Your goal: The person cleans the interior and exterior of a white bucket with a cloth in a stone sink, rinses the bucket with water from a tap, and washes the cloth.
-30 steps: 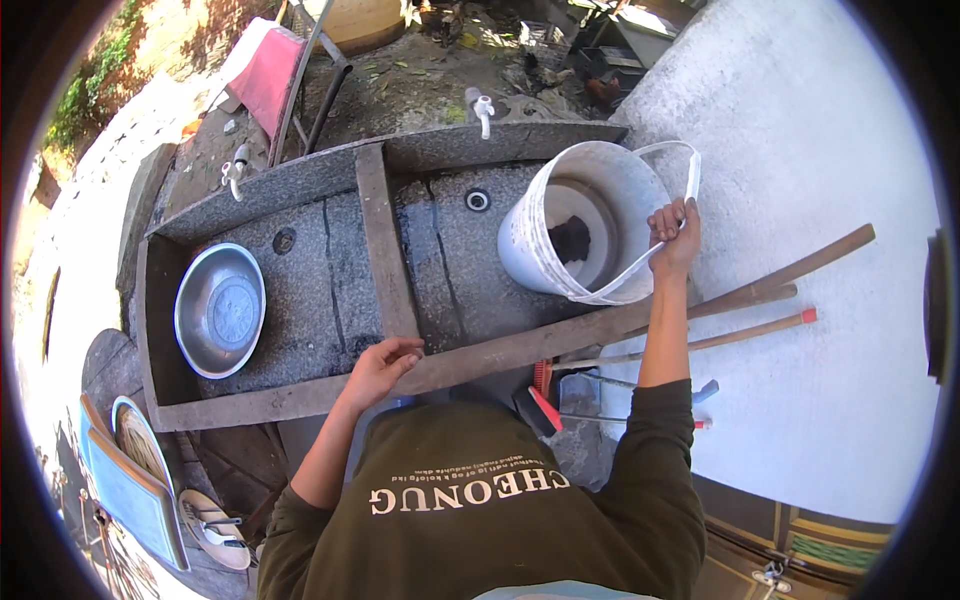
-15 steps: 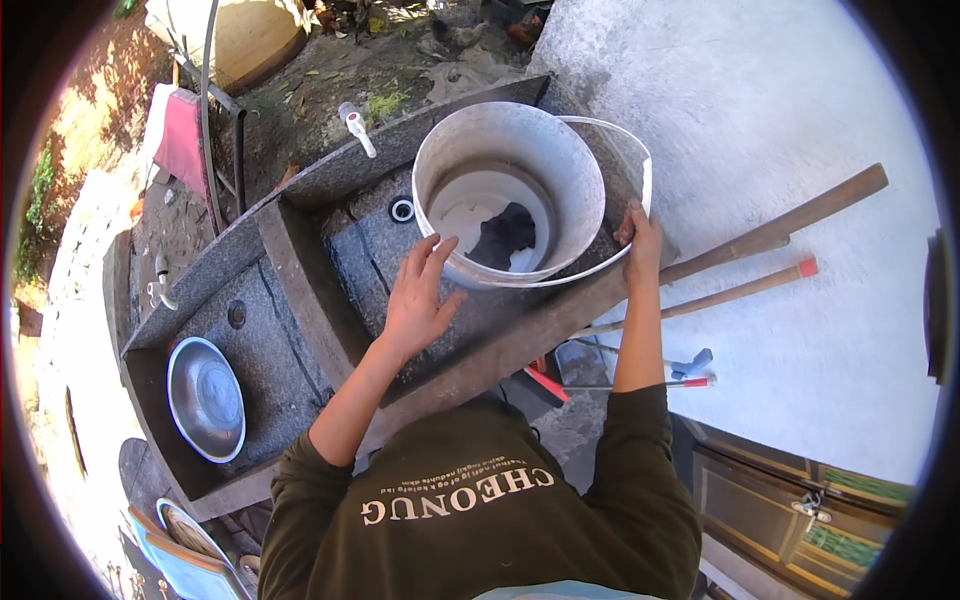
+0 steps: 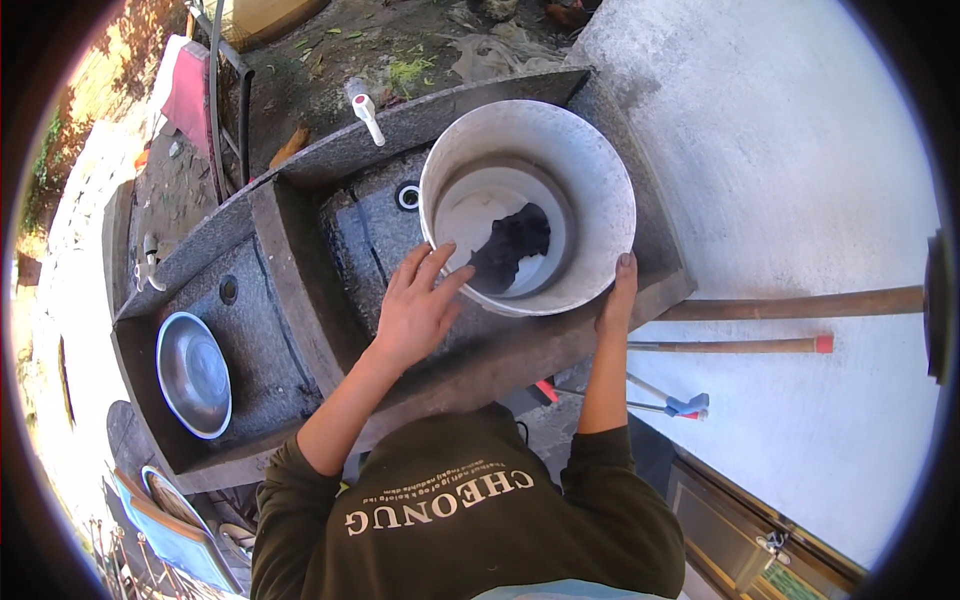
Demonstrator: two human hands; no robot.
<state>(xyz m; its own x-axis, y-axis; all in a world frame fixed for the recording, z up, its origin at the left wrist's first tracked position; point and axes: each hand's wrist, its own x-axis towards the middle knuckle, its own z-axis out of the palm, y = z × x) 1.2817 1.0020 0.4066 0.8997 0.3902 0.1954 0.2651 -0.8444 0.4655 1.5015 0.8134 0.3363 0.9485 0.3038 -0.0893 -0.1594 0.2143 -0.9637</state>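
Note:
A large pale bucket (image 3: 595, 220) stands in the right basin of a grey stone sink (image 3: 480, 368). At its bottom lies a crumpled dark cloth (image 3: 510, 245) on a whitish base. My left hand (image 3: 415, 315) is at the bucket's near left rim, its fingers spread and the fingertips touching the edge. Against the near right rim, my right hand (image 3: 618, 295) grips the bucket wall; its fingers are partly hidden behind the rim. I cannot make out the bucket's handle now.
A metal bowl (image 3: 195, 375) sits in the left basin. Two taps, one with a white lever (image 3: 368, 118) and one farther left (image 3: 150, 265), rise behind the sink. Long wooden poles (image 3: 790, 305) lean by the white wall (image 3: 780, 180) at right.
My right hand has let go of the white handle and moved down to the bucket's rim. The bucket tilts more toward me. My left fingers have come over the rim.

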